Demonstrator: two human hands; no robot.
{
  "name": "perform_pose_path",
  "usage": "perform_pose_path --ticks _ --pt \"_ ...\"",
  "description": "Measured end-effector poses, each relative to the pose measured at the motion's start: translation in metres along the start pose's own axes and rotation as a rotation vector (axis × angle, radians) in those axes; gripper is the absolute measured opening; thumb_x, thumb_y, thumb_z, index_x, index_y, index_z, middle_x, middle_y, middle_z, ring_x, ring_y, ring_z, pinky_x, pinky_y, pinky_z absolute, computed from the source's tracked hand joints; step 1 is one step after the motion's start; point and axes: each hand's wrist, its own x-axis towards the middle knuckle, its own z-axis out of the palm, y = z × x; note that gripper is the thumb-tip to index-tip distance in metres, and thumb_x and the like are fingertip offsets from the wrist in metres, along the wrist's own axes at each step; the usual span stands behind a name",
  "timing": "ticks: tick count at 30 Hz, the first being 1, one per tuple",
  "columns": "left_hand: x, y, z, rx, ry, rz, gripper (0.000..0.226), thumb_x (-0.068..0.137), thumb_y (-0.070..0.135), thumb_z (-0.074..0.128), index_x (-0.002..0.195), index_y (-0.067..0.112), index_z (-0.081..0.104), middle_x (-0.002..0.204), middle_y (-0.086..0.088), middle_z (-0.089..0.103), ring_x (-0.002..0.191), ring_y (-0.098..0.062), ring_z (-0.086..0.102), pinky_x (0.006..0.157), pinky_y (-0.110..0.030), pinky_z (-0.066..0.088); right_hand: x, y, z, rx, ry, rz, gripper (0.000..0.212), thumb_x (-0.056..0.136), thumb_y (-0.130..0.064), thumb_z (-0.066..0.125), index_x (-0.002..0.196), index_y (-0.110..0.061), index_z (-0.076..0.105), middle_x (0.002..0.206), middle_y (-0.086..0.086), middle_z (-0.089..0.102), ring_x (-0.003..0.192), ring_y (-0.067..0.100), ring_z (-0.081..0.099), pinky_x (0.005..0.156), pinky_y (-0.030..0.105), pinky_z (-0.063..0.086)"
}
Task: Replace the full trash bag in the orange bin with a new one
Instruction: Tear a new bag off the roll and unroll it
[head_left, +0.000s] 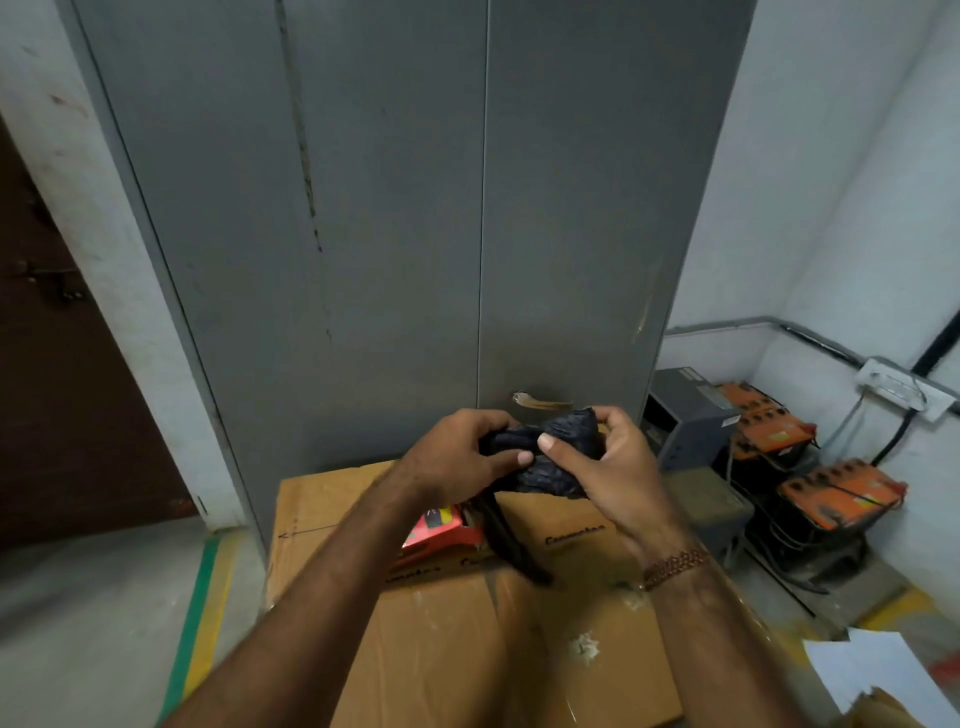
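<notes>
New black bag (545, 457), still wadded, pinched by left hand (457, 457) and right hand (613, 467) above the cardboard box (441, 649); unfolding probably next.

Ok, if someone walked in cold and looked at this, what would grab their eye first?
Dead centre, the left hand and right hand both grip a crumpled black bag, held above a cardboard box. Behind them rise tall grey metal doors. In the right corner, orange-topped batteries stand out on the floor.
</notes>
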Motion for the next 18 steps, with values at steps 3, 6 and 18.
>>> perform_pose_path --ticks 3,6,18 --pt "-0.003 0.000 -0.001 0.258 0.252 0.146 0.013 0.091 0.032 0.077 0.094 0.025 0.066 0.086 0.014 0.066 0.083 -0.012 0.067 0.068 -0.029 0.051 -0.001 -0.002 -0.009 -0.062 -0.087 -0.119 0.037 0.085 -0.006 0.079 0.115 -0.026 0.068 0.111 -0.005 0.076 0.104 0.010 0.072 0.090 0.042 0.061" --pt "-0.010 -0.001 0.000 0.567 0.492 0.302 0.024 0.082 0.026 0.079 0.095 0.024 0.058 0.093 0.009 0.056 0.077 -0.017 0.057 0.057 -0.032 0.047 -0.003 -0.007 -0.014 -0.295 0.006 -0.390 0.028 0.079 -0.004 0.082 0.090 -0.029 0.073 0.100 -0.014 0.076 0.101 0.006 0.067 0.093 0.031 0.055" --pt "-0.035 0.002 0.010 0.822 0.879 0.568 0.016 0.096 0.008 0.066 0.081 0.008 0.066 0.136 -0.012 0.068 0.103 -0.028 0.070 0.068 -0.038 0.047 -0.012 -0.007 -0.014 0.095 -0.050 -0.435 0.025 0.090 -0.028 0.071 0.106 -0.009 0.074 0.126 0.006 0.066 0.117 0.020 0.067 0.093 0.030 0.055"
